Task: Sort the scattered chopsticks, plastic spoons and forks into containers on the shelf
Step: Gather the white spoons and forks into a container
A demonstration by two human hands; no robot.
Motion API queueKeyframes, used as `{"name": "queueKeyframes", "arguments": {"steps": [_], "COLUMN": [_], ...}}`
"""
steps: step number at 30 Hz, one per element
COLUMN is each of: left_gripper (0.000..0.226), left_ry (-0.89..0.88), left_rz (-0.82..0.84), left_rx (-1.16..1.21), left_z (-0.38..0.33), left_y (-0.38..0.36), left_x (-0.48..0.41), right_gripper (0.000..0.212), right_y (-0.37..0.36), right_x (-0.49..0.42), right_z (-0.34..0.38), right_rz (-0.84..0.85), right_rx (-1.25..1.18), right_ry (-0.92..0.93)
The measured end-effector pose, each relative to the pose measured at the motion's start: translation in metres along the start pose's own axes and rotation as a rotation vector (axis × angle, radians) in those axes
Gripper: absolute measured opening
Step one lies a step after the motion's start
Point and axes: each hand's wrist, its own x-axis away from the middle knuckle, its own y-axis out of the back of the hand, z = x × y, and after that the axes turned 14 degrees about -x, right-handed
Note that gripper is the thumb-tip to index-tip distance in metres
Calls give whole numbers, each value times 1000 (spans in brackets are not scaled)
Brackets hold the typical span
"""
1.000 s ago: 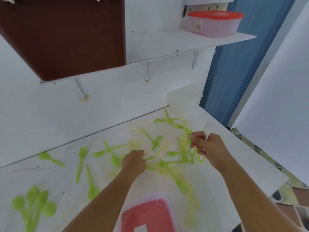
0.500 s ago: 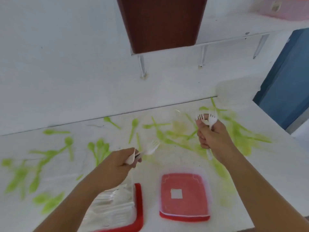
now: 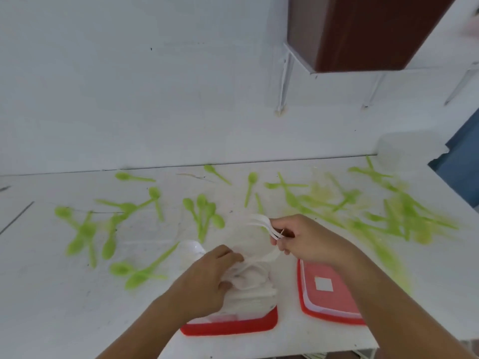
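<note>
1. White plastic forks (image 3: 260,224), two or three together, are held by their handles in the right hand (image 3: 308,239); its fingers are clamped on them, tines pointing toward ten o'clock; the hand hangs above the table (image 3: 77,294), just right of centre.
2. At six o'clock the left hand (image 3: 204,278) sits over the red-rimmed container (image 3: 233,326); its fingers are curled on a blurred single fork (image 3: 256,259), whose far end reaches toward two o'clock, under the right hand; a stack of forks (image 3: 248,296) lies inside the container.
3. At the container's three o'clock, just beside it, a red lid (image 3: 329,288) lies flat on the table; the right forearm covers part of it.
4. Green spoons (image 3: 204,213) lie scattered over the table from nine o'clock round to three o'clock; some cross one another; the thickest heap is at three o'clock, smeared by blur.
5. At one o'clock a wall shelf (image 3: 440,60) carries a brown box (image 3: 363,32); at two o'clock a pale tub (image 3: 409,151) stands at the table's far corner.
</note>
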Motion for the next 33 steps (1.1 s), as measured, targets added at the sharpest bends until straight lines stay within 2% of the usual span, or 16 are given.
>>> {"name": "queueKeyframes", "arguments": {"steps": [1,2,4,6,8,11,14,17,19,21,23,25,27,30,33], "left_gripper": [57,54,41,31,33,56,54,48,47,44,48,58,56,49,52], "left_ry": [-33,-62,-95,-94,-8,124,45,71,133,81,-62,-136,-144,-81,-8], "left_rz": [-13,-39,-172,-352,-440,-283,-166,-260,-386,-450,-403,-297,-232,-234,-248], "left_rx": [42,79,77,22,-30,40,61,70,60,25,-78,-190,-288,-314,-381], "left_z": [0,3,10,25,45,61,57,49,48,46,38,32,35,47,51], "left_y": [0,2,9,13,12,5,-6,-9,-5,0,-1,-12,-24,-26,-24], "left_x": [1,4,10,15,23,43,51,53,54,54,51,45,40,41,47], "right_gripper": [54,49,23,23,27,30,30,38,37,37,48,59,58,54,52], "right_y": [-5,-14,-33,-55,-77,-111,-123,-107,-97,-88,-80,-78,-88,-117,-129], "right_x": [3,5,6,5,6,4,1,11,19,19,17,20,23,23,22], "right_z": [0,0,-1,-2,-6,-16,-15,-12,-11,-21,-29,-29,-28,-33,-41], "right_rz": [-12,-34,-109,-179,-234,-263,-258,-267,-306,-466,-642,-569,-439,-361,-360], "right_rx": [33,84,241,402,450,525,472,349,318,293,194,-63,-215,34,204], "right_ry": [18,35,97,172,207,263,296,236,299,389,267,-7,-40,98,118]}}
